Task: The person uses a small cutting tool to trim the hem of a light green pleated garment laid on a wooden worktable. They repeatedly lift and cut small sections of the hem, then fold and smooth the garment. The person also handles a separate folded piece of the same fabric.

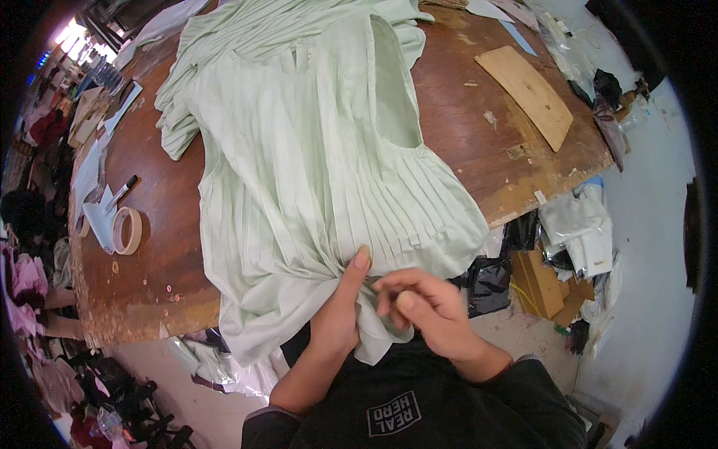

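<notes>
A pale green sleeveless pleated garment (299, 172) lies spread on the wooden table, its near end drawn toward me over the edge. My left hand (340, 307) is closed on the garment's gathered cloth, thumb on top and its other fingers largely hidden. Creases run out from that grip. Just to its right, my right hand (434, 310) is beside a hanging fold, fingers loosely curled and slightly blurred. Its thumb stands apart from the index finger, and I see nothing between them. More pale green pleated cloth (254, 34) lies under the garment's far end.
On the wooden table (149, 288), a tape roll (127, 230) and a marker (122, 192) are at left. A tan card pattern piece (527, 93) lies at right. Plastic-wrapped packets (576, 224) and a cardboard box (537, 284) sit below the right edge.
</notes>
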Motion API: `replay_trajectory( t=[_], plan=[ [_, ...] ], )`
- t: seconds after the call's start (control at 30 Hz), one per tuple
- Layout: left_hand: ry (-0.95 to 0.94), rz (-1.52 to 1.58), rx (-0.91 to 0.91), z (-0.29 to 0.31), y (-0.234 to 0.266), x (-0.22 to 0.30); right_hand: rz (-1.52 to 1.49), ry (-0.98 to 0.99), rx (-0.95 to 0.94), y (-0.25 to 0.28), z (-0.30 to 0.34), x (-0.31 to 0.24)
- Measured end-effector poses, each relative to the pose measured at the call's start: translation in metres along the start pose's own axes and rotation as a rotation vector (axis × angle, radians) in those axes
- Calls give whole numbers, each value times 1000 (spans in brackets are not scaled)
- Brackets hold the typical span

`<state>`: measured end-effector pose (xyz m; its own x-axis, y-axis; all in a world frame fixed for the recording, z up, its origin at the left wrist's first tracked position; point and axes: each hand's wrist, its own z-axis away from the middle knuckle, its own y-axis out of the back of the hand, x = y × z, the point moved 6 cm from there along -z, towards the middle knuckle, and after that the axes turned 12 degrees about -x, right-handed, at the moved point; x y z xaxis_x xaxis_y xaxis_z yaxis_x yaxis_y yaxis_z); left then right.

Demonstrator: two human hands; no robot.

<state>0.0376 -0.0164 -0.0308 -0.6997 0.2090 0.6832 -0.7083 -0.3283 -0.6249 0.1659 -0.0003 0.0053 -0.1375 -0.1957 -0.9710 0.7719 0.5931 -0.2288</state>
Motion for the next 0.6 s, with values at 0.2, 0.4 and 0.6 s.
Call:
replay_trajectory(
  t=[0.2, 0.4, 0.6],
  plan=[
    [107, 43, -140, 3, -8, -9, -398, -176, -20, 0, -6, 21],
    [64, 33, -41, 2, -11, -9, -472, -171, -36, -5, -5, 19],
    [144, 199, -163, 0, -7, -17, -370, -139, 59, 1, -6, 26]
  ],
)
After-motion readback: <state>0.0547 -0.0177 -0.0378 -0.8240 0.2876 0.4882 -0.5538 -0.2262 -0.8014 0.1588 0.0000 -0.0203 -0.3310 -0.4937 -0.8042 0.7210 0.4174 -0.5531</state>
